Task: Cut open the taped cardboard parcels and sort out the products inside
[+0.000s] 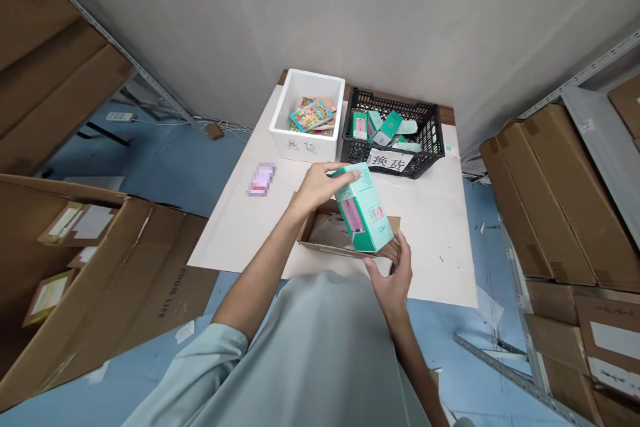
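Observation:
Both my hands hold a teal product box [363, 210] with a pink bottle printed on it, tilted above an open brown cardboard carton [320, 232] on the white table [440, 227]. My left hand [317, 184] grips the box's far top end, fingers curled over it. My right hand [393, 274] holds the near bottom end from below. A small pink item [261, 179], blurred, lies on the table to the left of my left hand.
At the table's far edge stand a white foam bin [300, 140] with colourful packets and a black plastic crate [425, 147] with several teal boxes and a handwritten label. Large cardboard boxes [75, 267] stand at left. More cartons sit on metal shelving [565, 214] at right.

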### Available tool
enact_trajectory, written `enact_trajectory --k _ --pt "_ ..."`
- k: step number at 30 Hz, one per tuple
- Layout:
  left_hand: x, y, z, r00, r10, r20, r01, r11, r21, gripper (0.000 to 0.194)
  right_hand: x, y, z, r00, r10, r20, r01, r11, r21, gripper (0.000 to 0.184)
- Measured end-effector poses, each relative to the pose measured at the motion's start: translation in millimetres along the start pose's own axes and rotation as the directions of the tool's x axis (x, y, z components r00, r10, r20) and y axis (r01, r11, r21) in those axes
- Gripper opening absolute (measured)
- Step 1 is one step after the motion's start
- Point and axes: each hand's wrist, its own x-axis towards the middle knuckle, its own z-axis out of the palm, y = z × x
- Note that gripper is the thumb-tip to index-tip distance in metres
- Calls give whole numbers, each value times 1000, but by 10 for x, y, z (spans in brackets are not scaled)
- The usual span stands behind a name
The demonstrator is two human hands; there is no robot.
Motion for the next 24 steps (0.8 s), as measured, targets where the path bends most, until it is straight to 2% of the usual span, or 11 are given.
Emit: enact_trajectory --k 3,5,8,12,16,20,24 --pt "56 -105 62 1000 -5 -29 6 999 37 49 5 50 40 1000 24 4 -24 999 -27 69" --pt "97 -167 93 999 -2 -35 3 999 43 50 21 86 57 998 59 13 -59 998 8 62" --pt "154 -240 120 1000 14 6 -14 1000 18 59 44 145 62 983 170 68 -177 979 104 66" --pt "235 -325 163 996 21 92 -23 999 24 66 56 210 90 941 306 146 -332 919 214 75" --pt "307 -439 310 998 23 58 -22 1000 -20 72 146 251 183 914 373 160 -405 855 324 79" --pt "336 -582 537 1000 21 -8 -22 977 -211 88 535 298 291 892 410 187 -451 790 416 76" --pt "389 -654 671 998 60 15 -55 978 -202 65 1281 336 498 911 360 201 -412 767 491 77"
